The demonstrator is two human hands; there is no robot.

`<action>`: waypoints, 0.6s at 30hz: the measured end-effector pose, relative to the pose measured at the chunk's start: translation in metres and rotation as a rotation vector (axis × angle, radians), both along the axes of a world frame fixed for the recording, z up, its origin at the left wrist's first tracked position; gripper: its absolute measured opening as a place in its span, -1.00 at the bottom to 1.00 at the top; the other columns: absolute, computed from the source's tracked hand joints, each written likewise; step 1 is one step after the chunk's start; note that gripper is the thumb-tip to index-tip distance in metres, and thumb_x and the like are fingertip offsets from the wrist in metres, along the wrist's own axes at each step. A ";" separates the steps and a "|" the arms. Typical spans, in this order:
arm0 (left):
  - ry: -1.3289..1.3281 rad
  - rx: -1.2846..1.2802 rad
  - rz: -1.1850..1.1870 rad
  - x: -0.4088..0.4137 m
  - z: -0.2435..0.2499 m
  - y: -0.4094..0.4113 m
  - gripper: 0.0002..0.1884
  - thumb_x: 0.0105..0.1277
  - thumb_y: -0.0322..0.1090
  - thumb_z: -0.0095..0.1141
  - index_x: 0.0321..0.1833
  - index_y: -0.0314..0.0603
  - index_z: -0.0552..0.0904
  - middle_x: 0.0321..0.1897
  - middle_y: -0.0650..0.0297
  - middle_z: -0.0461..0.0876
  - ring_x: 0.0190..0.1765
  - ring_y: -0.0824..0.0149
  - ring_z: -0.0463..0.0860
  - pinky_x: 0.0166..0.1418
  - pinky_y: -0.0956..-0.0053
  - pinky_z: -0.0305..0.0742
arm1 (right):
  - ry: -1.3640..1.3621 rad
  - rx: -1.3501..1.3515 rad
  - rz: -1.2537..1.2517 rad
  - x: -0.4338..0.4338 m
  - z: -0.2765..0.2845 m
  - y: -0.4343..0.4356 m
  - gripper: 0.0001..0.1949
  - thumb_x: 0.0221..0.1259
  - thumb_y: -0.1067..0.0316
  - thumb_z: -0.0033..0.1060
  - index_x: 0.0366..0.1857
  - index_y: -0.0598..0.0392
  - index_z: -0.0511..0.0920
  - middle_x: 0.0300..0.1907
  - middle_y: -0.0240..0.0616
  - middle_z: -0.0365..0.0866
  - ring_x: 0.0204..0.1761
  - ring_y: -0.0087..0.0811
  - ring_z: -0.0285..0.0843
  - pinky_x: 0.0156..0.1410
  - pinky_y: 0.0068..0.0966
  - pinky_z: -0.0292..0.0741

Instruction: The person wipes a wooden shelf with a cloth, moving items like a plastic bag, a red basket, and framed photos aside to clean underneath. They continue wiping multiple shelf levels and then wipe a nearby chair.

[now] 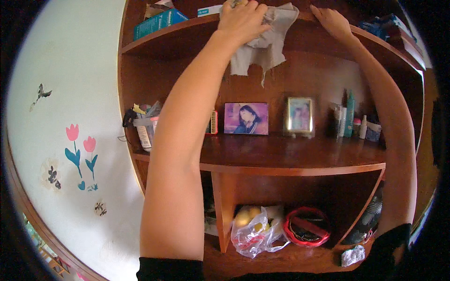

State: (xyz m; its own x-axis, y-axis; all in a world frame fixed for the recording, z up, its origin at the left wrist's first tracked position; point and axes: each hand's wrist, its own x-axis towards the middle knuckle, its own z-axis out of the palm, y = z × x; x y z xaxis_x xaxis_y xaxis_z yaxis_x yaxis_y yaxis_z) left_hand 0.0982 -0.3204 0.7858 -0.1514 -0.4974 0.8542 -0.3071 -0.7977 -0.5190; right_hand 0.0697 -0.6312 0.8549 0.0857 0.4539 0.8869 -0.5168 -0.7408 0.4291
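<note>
Both arms reach up to the top shelf point(291, 19) of a brown wooden cabinet. My left hand point(243, 21) grips a crumpled light grey cloth point(272, 45) at the shelf's edge; its ragged end hangs below the board. To the right, my right hand point(332, 23) rests by the front edge of the same shelf, apart from the cloth, with nothing visible in it. A blue-green box point(161, 24) lies on the shelf left of my left hand, and a white box point(209, 11) is close to the cloth.
On the middle shelf point(281, 151) stand a photo print point(246, 118), a gold-framed picture point(299, 115), bottles point(349, 114) and a plastic container point(143, 133). Below are a plastic bag of yellow fruit point(255, 232) and a red basket point(306, 242). A white wall point(70, 70) is at left.
</note>
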 end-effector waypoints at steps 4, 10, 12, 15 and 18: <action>-0.221 -0.060 0.105 0.069 0.000 0.066 -0.44 0.21 0.11 0.07 0.17 -0.08 0.45 0.06 0.16 0.53 0.15 0.17 0.49 0.23 0.13 0.32 | 0.074 0.295 0.382 -0.006 -0.019 0.014 -0.53 0.29 -0.16 -0.16 -0.19 0.03 0.62 -0.20 0.02 0.61 -0.09 0.07 0.51 0.00 -0.15 0.43; 0.062 -0.327 0.211 0.126 -0.007 0.239 -0.48 0.13 -0.17 0.10 0.20 -0.03 0.43 0.14 0.16 0.50 0.21 0.14 0.45 0.29 0.13 0.29 | 0.009 0.364 0.308 -0.001 -0.009 0.003 -0.60 0.31 -0.04 -0.09 -0.13 0.07 0.60 -0.19 -0.05 0.64 -0.09 -0.05 0.57 0.05 -0.27 0.45; 0.165 -0.417 0.262 0.146 0.008 0.287 -0.45 0.07 -0.28 0.06 0.22 -0.01 0.42 0.15 0.10 0.48 0.24 0.06 0.42 0.29 0.14 0.31 | 0.026 0.361 0.011 -0.005 -0.031 0.039 -0.74 0.26 0.17 -0.05 -0.13 0.01 0.58 -0.25 -0.05 0.63 -0.11 -0.09 0.59 -0.09 -0.27 0.51; 0.264 -0.547 0.110 0.192 0.013 0.295 -0.42 0.03 -0.34 0.01 0.24 -0.02 0.42 0.13 0.03 0.50 0.26 -0.03 0.38 0.30 0.14 0.29 | -0.181 -0.046 -0.067 -0.020 0.102 -0.135 -0.76 0.20 0.29 -0.02 -0.09 -0.07 0.57 -0.28 -0.07 0.63 -0.17 -0.09 0.61 -0.14 -0.25 0.55; 0.266 -0.579 0.189 0.184 0.039 0.304 -0.46 0.07 -0.33 -0.01 0.22 -0.06 0.46 0.00 -0.05 0.57 0.19 -0.12 0.41 0.26 0.12 0.30 | -0.083 0.306 0.222 0.026 -0.013 -0.009 -0.78 0.22 0.22 -0.04 -0.19 -0.01 0.59 -0.28 -0.07 0.63 -0.20 -0.05 0.60 -0.15 -0.20 0.52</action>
State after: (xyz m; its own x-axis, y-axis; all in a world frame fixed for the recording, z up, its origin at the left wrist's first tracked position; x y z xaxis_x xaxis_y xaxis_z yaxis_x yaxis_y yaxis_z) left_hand 0.2824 -0.0164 0.8251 0.1464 0.0555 0.9877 -0.1932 -0.9776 0.0836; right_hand 0.0961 -0.6405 0.8416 -0.0625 0.1668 0.9840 -0.3535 -0.9257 0.1345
